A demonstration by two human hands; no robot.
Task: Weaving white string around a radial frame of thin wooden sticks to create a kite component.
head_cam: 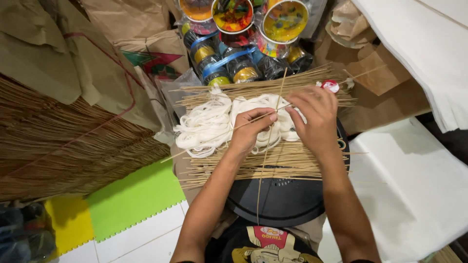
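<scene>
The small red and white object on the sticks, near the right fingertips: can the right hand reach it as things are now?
Probably yes. The small red and white object lies uncovered on the thin sticks, just beyond the right hand, with nothing between them. The left hand pinches a single stick elsewhere.

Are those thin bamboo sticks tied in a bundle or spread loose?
Spread loose: the thin bamboo sticks lie fanned side by side, ends uneven.

Two thin bamboo sticks [268,141], crossed, one upright, one slanted, lie over white string [214,124] atop a flat stick bundle [273,163].
</scene>
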